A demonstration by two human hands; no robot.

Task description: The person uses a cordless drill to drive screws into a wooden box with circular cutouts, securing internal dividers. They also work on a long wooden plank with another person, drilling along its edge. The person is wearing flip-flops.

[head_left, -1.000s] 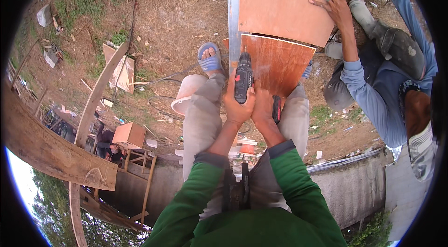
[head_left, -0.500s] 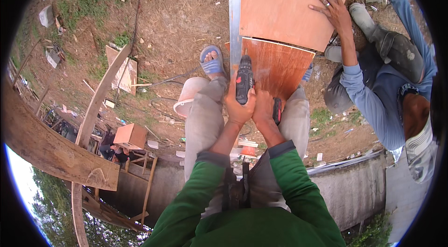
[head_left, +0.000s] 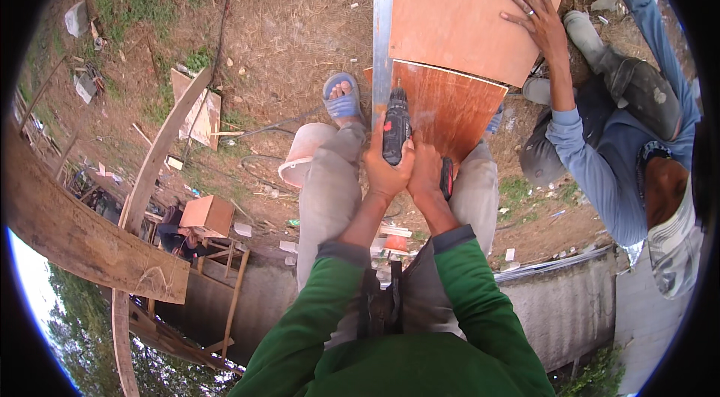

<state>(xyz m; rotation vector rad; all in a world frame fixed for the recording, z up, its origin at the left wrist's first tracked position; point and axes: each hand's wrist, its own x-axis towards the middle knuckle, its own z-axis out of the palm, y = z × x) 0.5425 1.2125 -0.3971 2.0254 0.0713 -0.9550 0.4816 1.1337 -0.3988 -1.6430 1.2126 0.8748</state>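
Note:
Between my knees I hold a black cordless drill (head_left: 397, 127), its tip pointing away from me over a reddish-brown wooden panel (head_left: 457, 108). My left hand (head_left: 385, 172) is wrapped round the left side of the drill's body. My right hand (head_left: 426, 168) grips its handle, with the battery showing just to the right. A metal straightedge bar (head_left: 383, 14) runs along the left edge of the panels. Beyond the brown panel lies a lighter plywood sheet (head_left: 465, 11). Whether the drill tip touches the wood I cannot tell.
A co-worker's hand (head_left: 536, 18) rests flat on the plywood sheet; that person crouches at right. A pale bucket (head_left: 304, 153) stands beside my left leg. Long timber boards (head_left: 90, 224) cross the left side. Another person is behind a wooden box (head_left: 207, 216) at lower left.
The drill tip sits slightly closer to me, and less of the bit shows. Both hands keep their hold. The view has shifted a little; the co-worker's hand stays on the plywood.

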